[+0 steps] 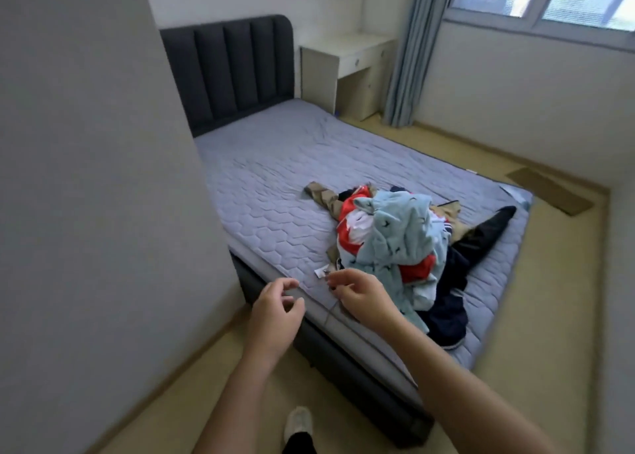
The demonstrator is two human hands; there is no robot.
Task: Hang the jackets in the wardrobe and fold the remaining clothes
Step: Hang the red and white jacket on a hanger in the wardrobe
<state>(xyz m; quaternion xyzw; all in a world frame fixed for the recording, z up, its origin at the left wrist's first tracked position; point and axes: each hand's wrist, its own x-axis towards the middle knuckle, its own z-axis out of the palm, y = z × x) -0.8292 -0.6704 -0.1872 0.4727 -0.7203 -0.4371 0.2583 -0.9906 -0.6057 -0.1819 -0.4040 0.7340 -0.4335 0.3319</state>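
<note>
One clothes pile on one bed, 1 o'clock of my two hands: left hand slack, empty; right hand hold unclear.

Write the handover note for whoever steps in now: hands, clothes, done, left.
Left hand: loosely curled, empty, over the edge of the bed.
Right hand: fingers curled at the near edge of the clothes pile; unclear whether it pinches anything.
The clothes pile lies heaped on the bed, with a light blue garment on top.
Done: nothing folded in view.
Left: hang the jackets, fold the rest.
</note>
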